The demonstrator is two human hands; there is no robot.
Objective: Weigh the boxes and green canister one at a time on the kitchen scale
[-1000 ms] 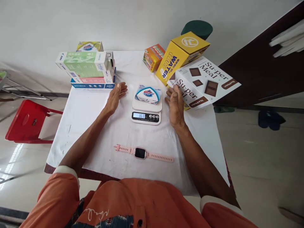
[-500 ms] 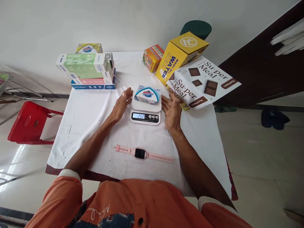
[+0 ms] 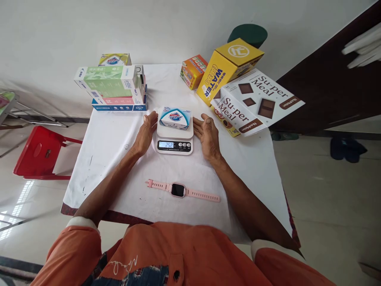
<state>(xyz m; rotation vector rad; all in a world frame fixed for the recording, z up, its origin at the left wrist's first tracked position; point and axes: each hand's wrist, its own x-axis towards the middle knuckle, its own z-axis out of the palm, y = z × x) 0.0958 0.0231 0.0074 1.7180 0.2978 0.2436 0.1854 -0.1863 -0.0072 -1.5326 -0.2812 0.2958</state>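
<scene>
A white digital kitchen scale [image 3: 175, 134] stands on the cloth-covered table. On its platform lies a white and blue Safeguard soap box [image 3: 175, 118], and the display seems to read 252. My left hand [image 3: 145, 136] is open at the scale's left edge, thumb up and fingertips by the platform. On the other side, my right hand [image 3: 210, 137] is open, its fingers stretched toward the right edge. Whether the fingertips press on the scale I cannot tell. Nearer to me, a pink-strapped smartwatch [image 3: 177, 190] lies flat with its screen dark.
Several boxes are stacked at the back left, a green and white carton [image 3: 107, 81] on top. At the back right are an orange box [image 3: 193, 71], a yellow WATER box [image 3: 218, 73] and a tilted white Su-per Meal box [image 3: 256, 101]. A red chair [image 3: 40, 153] stands left of the table.
The scale, with the soap box on it, has slid left over the cloth. Both hands have shifted left along with it. The watch and the other boxes keep their places on the table.
</scene>
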